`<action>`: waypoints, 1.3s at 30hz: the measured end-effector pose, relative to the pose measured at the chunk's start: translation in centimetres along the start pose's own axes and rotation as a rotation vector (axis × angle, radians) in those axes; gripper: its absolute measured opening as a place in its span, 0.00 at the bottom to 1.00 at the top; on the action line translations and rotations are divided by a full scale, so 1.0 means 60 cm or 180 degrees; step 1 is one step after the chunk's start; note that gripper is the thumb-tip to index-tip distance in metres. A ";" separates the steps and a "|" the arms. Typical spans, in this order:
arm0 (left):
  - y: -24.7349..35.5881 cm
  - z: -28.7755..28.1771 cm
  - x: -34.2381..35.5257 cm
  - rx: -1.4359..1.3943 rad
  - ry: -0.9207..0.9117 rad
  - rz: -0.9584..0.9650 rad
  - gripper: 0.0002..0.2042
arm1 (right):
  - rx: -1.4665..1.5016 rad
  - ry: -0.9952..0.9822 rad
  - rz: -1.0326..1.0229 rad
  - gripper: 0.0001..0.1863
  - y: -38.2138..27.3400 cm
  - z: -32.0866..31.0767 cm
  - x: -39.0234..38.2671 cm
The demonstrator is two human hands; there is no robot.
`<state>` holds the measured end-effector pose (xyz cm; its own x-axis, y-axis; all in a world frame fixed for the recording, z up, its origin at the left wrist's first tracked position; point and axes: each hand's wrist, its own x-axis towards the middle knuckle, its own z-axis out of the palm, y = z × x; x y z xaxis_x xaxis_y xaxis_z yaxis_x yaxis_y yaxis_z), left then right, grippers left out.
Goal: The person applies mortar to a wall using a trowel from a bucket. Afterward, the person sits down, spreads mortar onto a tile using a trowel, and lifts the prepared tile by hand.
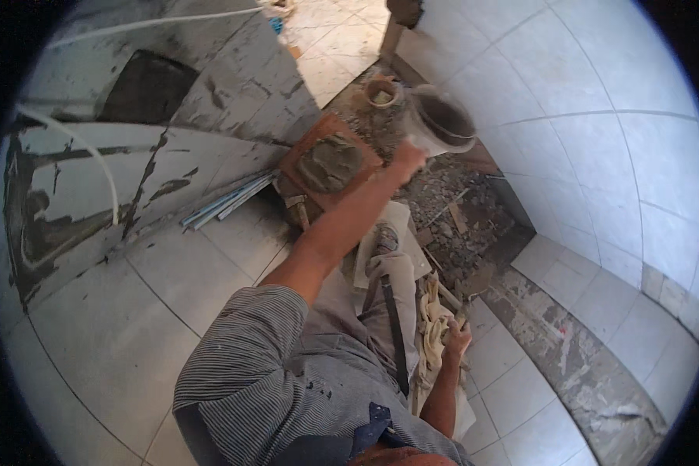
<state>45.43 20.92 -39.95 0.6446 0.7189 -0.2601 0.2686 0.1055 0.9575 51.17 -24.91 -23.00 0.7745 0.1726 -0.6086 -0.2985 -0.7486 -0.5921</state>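
My left arm stretches forward, and my left hand (413, 155) is closed at the near edge of a grey bucket (438, 147). The bucket tilts, its dark mouth facing right; the fingertips are partly hidden. Left of that arm lies a reddish square board (299, 167) bearing a mound of wet grey mortar (330, 163). Low on the right, my right hand (458, 339) is curled on a crumpled yellowish cloth (431, 330) beside my leg. A hammer (296, 208) lies by the near corner of the board, partly behind my left forearm.
A small round pail (381, 93) stands beyond the board. Rubble (466, 225) covers the ground along the right-hand tiled wall (582, 132). Pale thin strips (229, 200) lie against the mortar-smeared left wall (194, 163). Large tiles (124, 334) cover the floor at left.
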 end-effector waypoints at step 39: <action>-0.267 -0.169 -0.611 -0.1440 0.0846 -0.3035 0.24 | -0.4226 -0.0935 0.0031 0.15 0.109 0.134 0.245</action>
<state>10.26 -0.18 -44.47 0.1204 0.3270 -0.9373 0.2528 0.9029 0.3475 56.11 -22.14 -40.03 0.5792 0.1679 -0.7977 0.5834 -0.7689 0.2618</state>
